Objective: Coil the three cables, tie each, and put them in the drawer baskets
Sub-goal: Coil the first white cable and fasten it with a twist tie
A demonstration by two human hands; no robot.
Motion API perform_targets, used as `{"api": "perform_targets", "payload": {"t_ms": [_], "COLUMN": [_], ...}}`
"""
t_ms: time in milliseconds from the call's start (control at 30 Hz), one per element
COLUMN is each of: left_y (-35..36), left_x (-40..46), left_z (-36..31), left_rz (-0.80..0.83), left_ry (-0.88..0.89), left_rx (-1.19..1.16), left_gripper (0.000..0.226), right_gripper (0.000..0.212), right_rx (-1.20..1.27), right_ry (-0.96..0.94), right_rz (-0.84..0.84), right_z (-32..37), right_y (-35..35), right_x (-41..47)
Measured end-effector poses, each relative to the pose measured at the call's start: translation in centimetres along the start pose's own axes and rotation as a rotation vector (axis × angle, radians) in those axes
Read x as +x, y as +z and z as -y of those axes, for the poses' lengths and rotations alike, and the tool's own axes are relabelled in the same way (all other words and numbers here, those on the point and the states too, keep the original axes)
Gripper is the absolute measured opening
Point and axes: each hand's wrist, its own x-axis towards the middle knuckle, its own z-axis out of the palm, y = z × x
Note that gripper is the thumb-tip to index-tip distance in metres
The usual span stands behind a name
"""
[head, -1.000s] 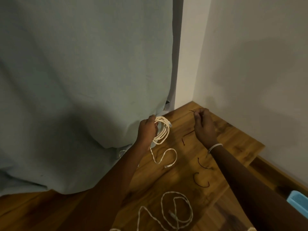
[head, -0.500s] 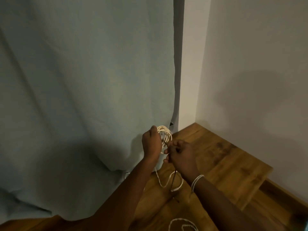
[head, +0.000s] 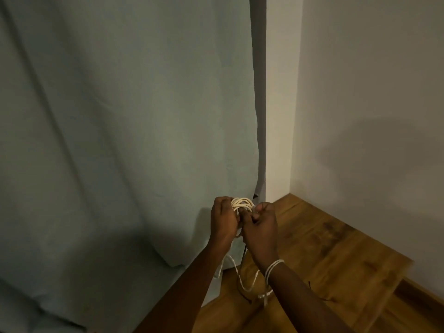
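Observation:
A coiled white cable [head: 242, 204] is held up in front of the curtain, gripped by my left hand [head: 223, 218]. My right hand [head: 260, 227] is against the coil's right side, its fingers curled and pinching a thin dark tie [head: 244, 257] that hangs down below the hands. The cable's loose tail [head: 247, 284] droops from the coil to the wooden surface, ending in a plug [head: 265, 295]. The other cables and the drawer baskets are out of view.
A grey-green curtain [head: 120, 140] fills the left and centre. White walls [head: 372, 92] meet in a corner at the right. A wooden surface [head: 336, 260] lies below, with a small dark tie piece [head: 324, 298] on it.
My right hand brought a dark tie from the wooden surface over to the coil and now presses against it. Both hands rose and the view tilted upward, hiding the other cables.

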Motion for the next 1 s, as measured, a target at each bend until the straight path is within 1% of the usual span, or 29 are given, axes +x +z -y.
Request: {"api": "perform_targets", "payload": {"t_ms": [200,267,400,467,500,567,633,700,767,833,933,967,1000], "left_y": [-0.8,-1.0,-1.3,-1.4,-1.4,-1.3,-1.6,-2.1,-2.7,-3.0,-2.9,-2.8,-2.6], "left_x": [0.1,0.0,0.3,0.6,0.7,1.3,1.8,2.2,2.4,2.5,2.6,2.6,2.6], "left_z": [-1.2,-1.4,-1.6,-1.6,-1.6,-1.3,-1.3,-1.5,-1.8,-1.7,-1.0,-0.7,-0.4], "left_rz": [0.079,0.120,0.159,0.163,0.140,0.038,-0.062,-0.123,-0.156,-0.173,-0.145,-0.127,-0.110], "left_ry": [0.035,0.026,0.061,0.094,0.108,0.109,0.129,0.176,0.225,0.270,0.316,0.336,0.358], "left_rx": [0.013,-0.022,-0.003,0.044,0.073,0.104,0.152,0.229,0.280,0.322,0.371,0.380,0.385], "left_gripper": [0.022,0.021,0.014,0.012,0.012,0.015,0.017,0.016,0.014,0.012,0.012,0.012,0.012], "right_gripper": [0.021,0.020,0.017,0.017,0.018,0.019,0.019,0.017,0.014,0.017,0.025,0.024,0.021], "right_rx": [0.068,0.082,0.080,0.071,0.073,0.097,0.132,0.146,0.179,0.259,0.453,0.482,0.458], "right_ry": [-0.048,-0.056,-0.060,-0.047,-0.034,0.015,0.089,0.144,0.125,0.061,0.018,-0.013,-0.066], "right_rz": [-0.009,0.003,0.075,0.119,0.153,0.264,0.409,0.561,0.666,0.720,0.773,0.779,0.760], "right_z": [0.4,0.6,0.9,0.9,1.0,1.3,2.2,3.4,4.8,6.1,7.8,8.2,8.4], "right_y": [0.5,0.5,0.2,-0.1,-0.3,-0.9,-1.8,-3.1,-4.6,-6.0,-7.3,-7.6,-7.7], "right_x": [-0.1,-0.1,0.3,0.7,0.8,0.9,0.5,-0.2,-0.5,-0.5,-0.1,0.2,0.6]}}
